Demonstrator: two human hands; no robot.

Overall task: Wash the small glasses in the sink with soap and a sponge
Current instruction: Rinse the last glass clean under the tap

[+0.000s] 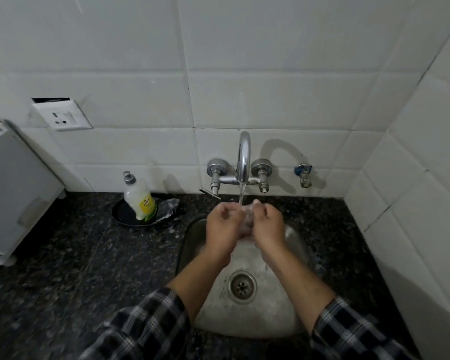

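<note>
Water runs from the tap (244,157) in a thin stream (241,196) onto my hands over the steel sink (291,255). My left hand (222,227) and my right hand (268,224) are curled against each other, holding a small, foamy, clear glass (247,220) between them under the stream. Most of the glass is hidden by my fingers. A soap bottle (138,198) stands in a black dish (122,216) left of the sink. Beside the bottle, in the same dish, lies a foamy sponge (170,207).
The sink's drain (242,284) lies below my wrists. The dark granite counter (76,268) surrounds the sink. A grey-white appliance (13,193) stands at the far left. A wall socket (63,116) sits above it, and a small valve (305,175) is right of the tap.
</note>
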